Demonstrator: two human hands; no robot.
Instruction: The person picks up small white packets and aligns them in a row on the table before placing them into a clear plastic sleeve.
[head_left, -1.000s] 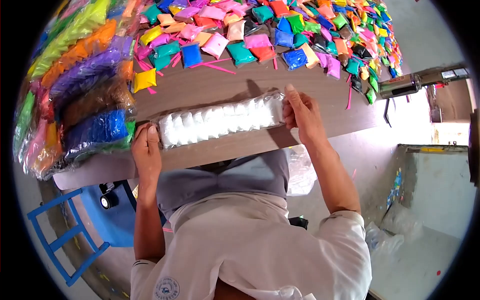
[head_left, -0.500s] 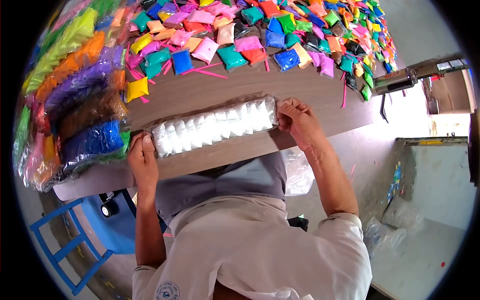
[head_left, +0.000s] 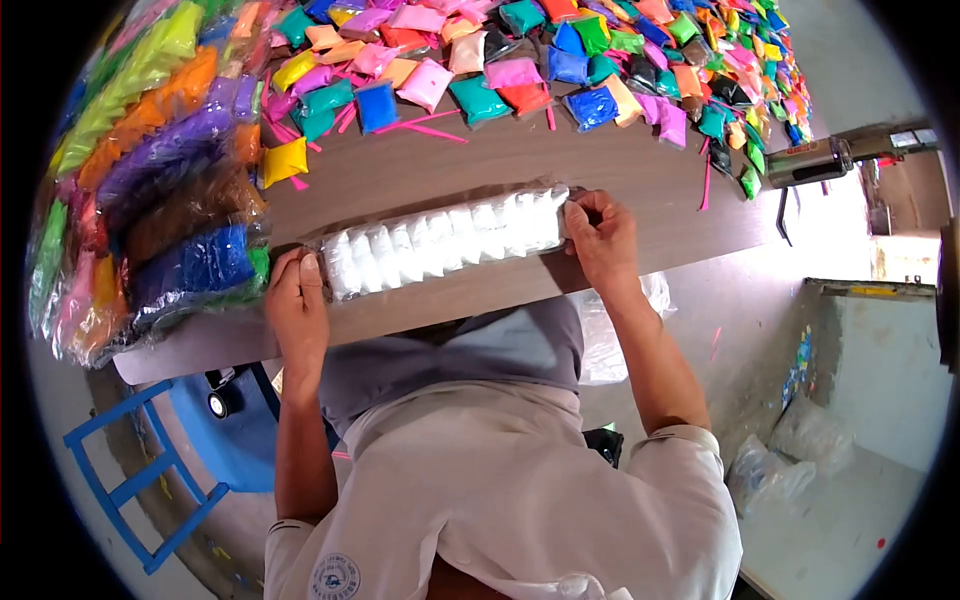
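A long clear plastic bag of white packets [head_left: 445, 243], lined up in a row, lies along the front part of the brown table [head_left: 390, 180]. My left hand [head_left: 298, 300] pinches its left end, thumb on top and fingers folded. At the opposite end, my right hand [head_left: 604, 238] grips the plastic between thumb and curled fingers. The bag is stretched out between both hands, tilted slightly up towards the right.
Filled bags of coloured packets [head_left: 190, 200] are stacked at the left. Loose coloured packets [head_left: 480, 100] and pink strips cover the back. A metal device [head_left: 810, 162] sits at the right edge. A blue frame [head_left: 140, 480] stands below left.
The whole view has shifted slightly. My right hand's fingers have curled in more at the bag's right end; both hands stay at its ends.
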